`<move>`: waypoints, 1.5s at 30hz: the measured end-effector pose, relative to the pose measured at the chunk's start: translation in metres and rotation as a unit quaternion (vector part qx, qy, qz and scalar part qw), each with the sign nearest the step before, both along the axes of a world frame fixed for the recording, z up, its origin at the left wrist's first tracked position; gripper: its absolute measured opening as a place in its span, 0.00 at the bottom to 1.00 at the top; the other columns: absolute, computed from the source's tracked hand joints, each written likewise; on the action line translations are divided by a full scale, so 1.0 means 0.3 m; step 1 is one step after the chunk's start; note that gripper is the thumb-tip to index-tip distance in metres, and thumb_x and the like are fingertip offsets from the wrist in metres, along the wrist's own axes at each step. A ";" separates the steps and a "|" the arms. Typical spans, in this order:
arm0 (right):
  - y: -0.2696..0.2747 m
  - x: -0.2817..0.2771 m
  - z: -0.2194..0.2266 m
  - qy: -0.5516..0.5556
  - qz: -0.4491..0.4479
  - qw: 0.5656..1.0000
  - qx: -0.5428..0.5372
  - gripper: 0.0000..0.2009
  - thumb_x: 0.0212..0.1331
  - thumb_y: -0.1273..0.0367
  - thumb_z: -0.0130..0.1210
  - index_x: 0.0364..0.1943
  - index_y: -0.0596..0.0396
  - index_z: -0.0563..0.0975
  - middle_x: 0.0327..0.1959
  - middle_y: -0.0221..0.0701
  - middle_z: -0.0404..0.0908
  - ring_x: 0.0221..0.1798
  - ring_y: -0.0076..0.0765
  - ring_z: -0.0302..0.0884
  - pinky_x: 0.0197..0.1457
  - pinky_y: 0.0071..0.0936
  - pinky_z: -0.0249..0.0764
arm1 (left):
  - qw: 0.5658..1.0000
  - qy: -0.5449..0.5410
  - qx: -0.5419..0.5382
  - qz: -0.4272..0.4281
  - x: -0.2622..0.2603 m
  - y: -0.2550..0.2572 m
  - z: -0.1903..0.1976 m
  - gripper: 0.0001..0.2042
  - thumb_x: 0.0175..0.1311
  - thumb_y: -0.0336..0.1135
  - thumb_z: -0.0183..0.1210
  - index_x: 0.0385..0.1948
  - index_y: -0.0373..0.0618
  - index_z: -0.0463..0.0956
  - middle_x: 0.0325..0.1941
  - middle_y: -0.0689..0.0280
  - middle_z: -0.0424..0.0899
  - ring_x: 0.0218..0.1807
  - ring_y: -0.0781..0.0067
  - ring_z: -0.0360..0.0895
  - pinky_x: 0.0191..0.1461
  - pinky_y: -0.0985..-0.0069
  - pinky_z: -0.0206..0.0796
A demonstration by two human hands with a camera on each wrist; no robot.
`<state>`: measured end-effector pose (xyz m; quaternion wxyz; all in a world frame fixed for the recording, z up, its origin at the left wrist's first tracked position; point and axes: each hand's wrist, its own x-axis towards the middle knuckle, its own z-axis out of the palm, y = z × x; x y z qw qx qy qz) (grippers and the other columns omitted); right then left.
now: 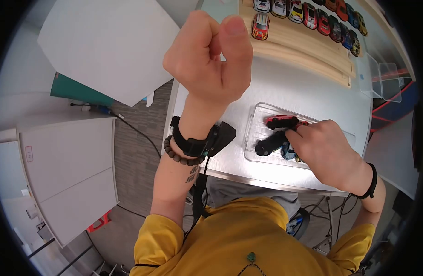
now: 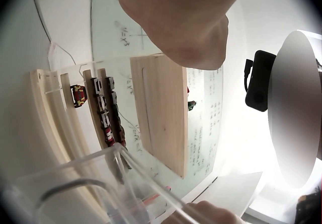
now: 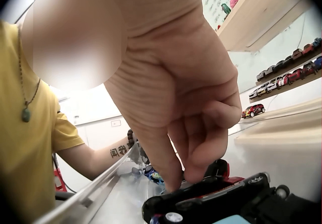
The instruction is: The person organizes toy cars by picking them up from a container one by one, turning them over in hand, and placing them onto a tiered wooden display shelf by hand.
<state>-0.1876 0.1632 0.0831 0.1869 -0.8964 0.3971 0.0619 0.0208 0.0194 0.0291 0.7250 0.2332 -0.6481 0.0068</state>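
My right hand (image 1: 328, 149) reaches into a clear plastic box (image 1: 250, 138) on the metal table. Its thumb and fingertips pinch a black toy car (image 3: 201, 196), which lies tilted among others in the box. Beside it are a red toy car (image 1: 282, 121) and a blue toy car (image 1: 287, 152), partly covered by the hand. Raised well above the table, my left hand (image 1: 209, 60) is curled into a fist, with the thumb along its side and no object showing in it. A black wrist camera (image 1: 209, 140) and a beaded bracelet sit on that forearm.
Toy cars stand in rows on a wooden rack (image 1: 303, 50) at the table's far side, with a red and yellow car (image 1: 260, 26) in front. An empty-looking clear case (image 1: 381, 78) stands at the right. A white cabinet (image 1: 69, 170) is on the left.
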 end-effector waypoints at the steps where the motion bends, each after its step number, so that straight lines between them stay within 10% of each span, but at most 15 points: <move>1: -0.001 0.000 -0.002 -0.001 0.000 1.000 -0.009 0.09 0.39 0.79 0.61 0.28 0.59 0.76 0.24 0.38 0.80 0.30 0.46 0.84 0.31 0.36 0.77 | 1.000 0.000 -0.002 0.000 -0.001 0.000 0.000 0.24 0.70 0.36 0.64 0.15 0.46 0.61 0.14 0.73 0.55 0.15 0.81 0.49 0.19 0.78 0.37; 4: -0.010 0.001 -0.002 0.000 -0.002 1.000 -0.005 0.09 0.39 0.78 0.62 0.28 0.59 0.76 0.24 0.38 0.80 0.31 0.45 0.84 0.31 0.36 0.77 | 0.998 -0.055 0.029 0.016 0.013 0.029 0.005 0.21 0.81 0.36 0.50 0.20 0.44 0.63 0.18 0.75 0.62 0.21 0.86 0.52 0.25 0.79 0.41; 17: -0.018 0.022 -0.008 0.050 0.034 0.998 -0.001 0.11 0.39 0.77 0.64 0.30 0.59 0.76 0.25 0.37 0.81 0.31 0.43 0.84 0.33 0.34 0.77 | 0.998 -0.041 0.039 0.013 0.005 0.031 0.014 0.24 0.82 0.39 0.50 0.18 0.46 0.60 0.16 0.77 0.58 0.21 0.88 0.50 0.25 0.79 0.39; 20: -0.015 0.023 -0.020 0.045 0.036 0.998 -0.003 0.12 0.39 0.76 0.64 0.31 0.59 0.76 0.25 0.36 0.81 0.32 0.42 0.84 0.34 0.33 0.77 | 1.000 0.005 0.019 -0.012 0.002 0.011 0.004 0.23 0.71 0.36 0.64 0.15 0.46 0.62 0.14 0.74 0.54 0.16 0.83 0.48 0.19 0.79 0.37; 25: -0.013 0.022 -0.026 0.036 0.036 0.999 -0.014 0.11 0.42 0.76 0.63 0.32 0.58 0.76 0.25 0.37 0.81 0.33 0.42 0.84 0.34 0.34 0.77 | 0.999 -0.030 0.045 0.009 0.004 0.038 0.020 0.25 0.82 0.41 0.50 0.17 0.47 0.59 0.15 0.77 0.58 0.20 0.88 0.50 0.24 0.79 0.38; 45: -0.014 0.002 -0.010 0.024 0.074 0.997 -0.026 0.04 0.47 0.74 0.61 0.28 0.57 0.78 0.28 0.35 0.78 0.35 0.41 0.81 0.37 0.33 0.78 | 0.998 -0.024 0.055 -0.004 0.019 0.028 0.001 0.23 0.82 0.39 0.49 0.18 0.46 0.61 0.16 0.77 0.59 0.21 0.88 0.51 0.24 0.80 0.39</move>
